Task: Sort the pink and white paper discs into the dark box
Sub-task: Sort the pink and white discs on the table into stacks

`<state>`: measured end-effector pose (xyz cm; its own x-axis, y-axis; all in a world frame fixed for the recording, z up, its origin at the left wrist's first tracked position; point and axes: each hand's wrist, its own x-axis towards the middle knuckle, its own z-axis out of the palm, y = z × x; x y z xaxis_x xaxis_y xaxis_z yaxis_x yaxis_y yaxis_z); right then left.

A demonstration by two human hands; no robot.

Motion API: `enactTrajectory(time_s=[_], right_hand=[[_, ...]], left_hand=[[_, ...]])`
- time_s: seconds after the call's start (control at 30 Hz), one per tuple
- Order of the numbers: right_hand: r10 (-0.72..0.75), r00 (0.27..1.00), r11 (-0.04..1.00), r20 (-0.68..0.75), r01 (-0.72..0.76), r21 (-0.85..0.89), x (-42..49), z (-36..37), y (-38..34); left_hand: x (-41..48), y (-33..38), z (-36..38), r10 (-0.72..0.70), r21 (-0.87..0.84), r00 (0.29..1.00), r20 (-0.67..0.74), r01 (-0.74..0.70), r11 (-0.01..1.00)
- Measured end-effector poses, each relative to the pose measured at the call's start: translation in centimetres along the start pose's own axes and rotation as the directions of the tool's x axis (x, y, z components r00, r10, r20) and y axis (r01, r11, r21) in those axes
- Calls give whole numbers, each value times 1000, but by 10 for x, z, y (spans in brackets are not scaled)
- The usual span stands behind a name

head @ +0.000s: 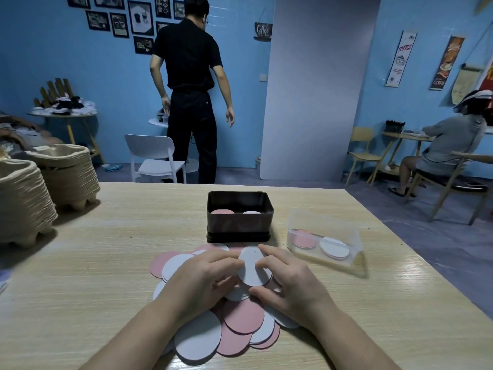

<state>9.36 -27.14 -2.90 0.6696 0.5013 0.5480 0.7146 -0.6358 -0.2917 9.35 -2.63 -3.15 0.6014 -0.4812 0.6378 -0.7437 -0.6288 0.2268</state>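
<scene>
Pink and white paper discs [234, 319] overlap near the front edge of the pale, wood-grained tabletop [106, 263], behind them a dark brown box [239, 225] holds one pink and one white stack, and a clear plastic tray [324, 240] holds the same colours.

The wooden table [106, 263] bears scattered paper discs [240, 319], a dark box [239, 225], a clear container [324, 243] and stacked pulp trays [24, 201].
</scene>
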Motion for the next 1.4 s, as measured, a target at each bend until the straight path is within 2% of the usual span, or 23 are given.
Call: enactTrajectory(time_s=[0.33, 0.57, 0.67, 0.83, 0.97, 1.17, 1.4], right_hand=[[29, 998, 1000, 47, -29, -7, 2, -1, -1], [-18, 1000, 999, 1, 18, -41, 14, -9, 0], [0, 1000, 1000, -18, -1, -31, 27, -11, 4], [34, 998, 999, -57, -34, 3, 71, -14, 21], [97, 993, 995, -68, -98, -20, 108, -18, 35], [156, 987, 988, 21, -156, -22, 157, -10, 56], [144, 979, 989, 143, -148, 19, 193, 8, 53]], left_hand=[[-1, 0, -1, 12, 61, 999, 40, -14, 998], [-1, -3, -7, -77, 17, 996, 37, 76, 997], [10, -7, -18, -72, 57, 997, 1, 72, 996], [32, -39, -29, -107, 122, 990, -90, 118, 985], [44, -72, -31, -157, 148, 986, -63, 165, 975], [44, -86, -27, -175, 98, 982, -73, 182, 978], [39, -92, -25, -227, -29, 970, -86, 225, 974]])
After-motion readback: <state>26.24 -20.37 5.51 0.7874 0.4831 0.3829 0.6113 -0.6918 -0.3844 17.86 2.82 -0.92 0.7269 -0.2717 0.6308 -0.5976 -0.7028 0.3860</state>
